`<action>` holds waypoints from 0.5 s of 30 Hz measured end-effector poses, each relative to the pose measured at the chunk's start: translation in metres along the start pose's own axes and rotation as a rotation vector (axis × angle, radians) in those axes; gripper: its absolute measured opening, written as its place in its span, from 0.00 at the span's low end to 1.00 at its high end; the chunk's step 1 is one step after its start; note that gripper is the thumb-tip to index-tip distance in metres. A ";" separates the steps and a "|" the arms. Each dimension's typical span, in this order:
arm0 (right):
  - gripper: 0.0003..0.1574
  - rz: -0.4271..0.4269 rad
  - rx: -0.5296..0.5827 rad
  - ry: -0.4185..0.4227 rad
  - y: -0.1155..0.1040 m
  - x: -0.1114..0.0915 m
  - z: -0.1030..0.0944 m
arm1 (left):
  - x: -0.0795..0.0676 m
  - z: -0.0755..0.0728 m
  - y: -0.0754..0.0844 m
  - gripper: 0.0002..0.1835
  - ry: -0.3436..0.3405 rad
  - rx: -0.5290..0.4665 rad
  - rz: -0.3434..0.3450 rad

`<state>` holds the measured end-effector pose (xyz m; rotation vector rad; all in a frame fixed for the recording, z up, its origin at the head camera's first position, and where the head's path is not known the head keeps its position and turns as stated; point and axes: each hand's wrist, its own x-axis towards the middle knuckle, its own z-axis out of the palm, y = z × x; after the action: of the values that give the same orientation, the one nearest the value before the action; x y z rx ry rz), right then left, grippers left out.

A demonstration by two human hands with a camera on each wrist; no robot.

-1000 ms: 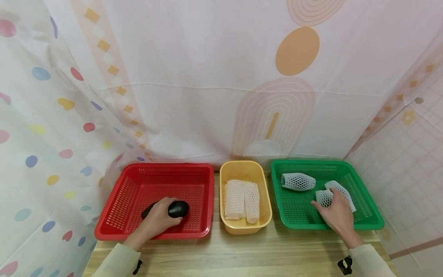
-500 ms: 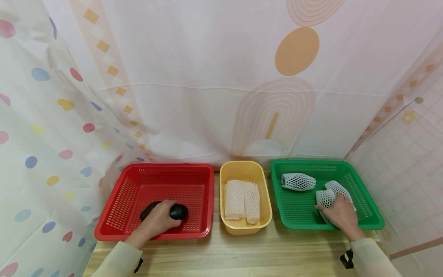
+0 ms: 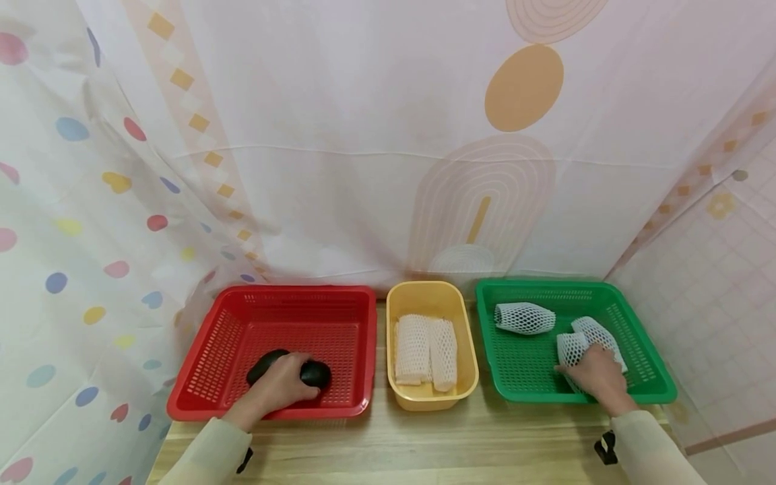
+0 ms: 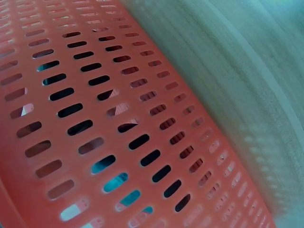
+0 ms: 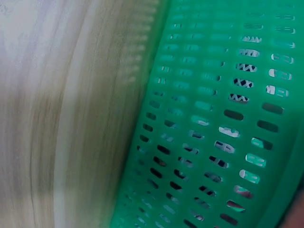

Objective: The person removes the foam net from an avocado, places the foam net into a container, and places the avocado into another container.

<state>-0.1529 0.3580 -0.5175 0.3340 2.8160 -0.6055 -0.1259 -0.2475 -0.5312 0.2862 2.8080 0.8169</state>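
My left hand (image 3: 283, 382) reaches into the red basket (image 3: 364, 316) and grips a smooth, dark, egg-shaped fruit (image 3: 316, 374), thumb on its near side. Another dark rounded fruit (image 3: 267, 364) shows beyond the knuckles. On the right, my right hand (image 3: 597, 377) is in the green basket (image 3: 503, 377), thumb and fingers around a fruit in a white foam net (image 3: 572, 348), which the hand partly covers. Right behind it lies another netted fruit (image 3: 600, 335). A third netted fruit (image 3: 524, 318) lies apart at the back left. Both wrist views show mostly slotted basket walls.
Between the baskets stands a yellow tub (image 3: 394, 289) holding several white foam net sleeves (image 3: 413, 349). All three containers sit on a wooden table (image 3: 436, 444). A patterned curtain (image 3: 339, 168) hangs close behind, with more curtain at both sides.
My right hand has shifted slightly right and toward me, closing around the netted fruit. The left hand has moved slightly, staying on the dark fruit, and more of the other dark fruit shows.
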 end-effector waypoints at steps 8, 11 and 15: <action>0.50 -0.026 0.007 -0.088 -0.004 0.000 0.000 | -0.001 -0.004 0.003 0.36 -0.033 0.005 -0.023; 0.50 -0.024 0.000 -0.105 -0.004 0.002 0.000 | -0.002 -0.005 0.005 0.36 -0.044 0.007 -0.031; 0.49 -0.027 0.003 -0.113 -0.002 0.003 -0.001 | -0.003 -0.006 0.006 0.36 -0.058 0.013 -0.035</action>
<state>-0.1566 0.3576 -0.5165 0.2542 2.7161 -0.6141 -0.1236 -0.2461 -0.5221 0.2572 2.7576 0.7704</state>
